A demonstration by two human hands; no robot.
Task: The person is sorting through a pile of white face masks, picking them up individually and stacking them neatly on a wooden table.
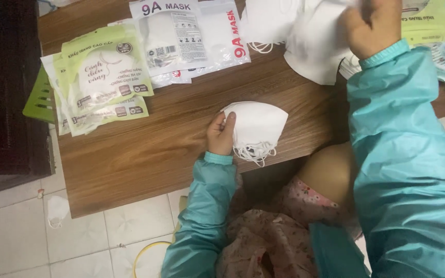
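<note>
The fingers of the left hand are closed on the left end of a small stack of folded white masks, with the thumb laid over the top mask. The stack rests on the wooden tabletop close to its near edge, and the white ear loops spill from under it toward that edge. The right hand is seen at the far right part of the tabletop, its fingers curled onto a loose pile of white masks; how firmly the pile is gripped cannot be told. Both arms are covered by teal sleeves. Green-and-white mask packets are fanned near the left edge of the tabletop, and white mask packets lie beside them at the far edge. More packets are seen at the far right corner. A single white mask lies on the tiled floor below the left edge.
</note>
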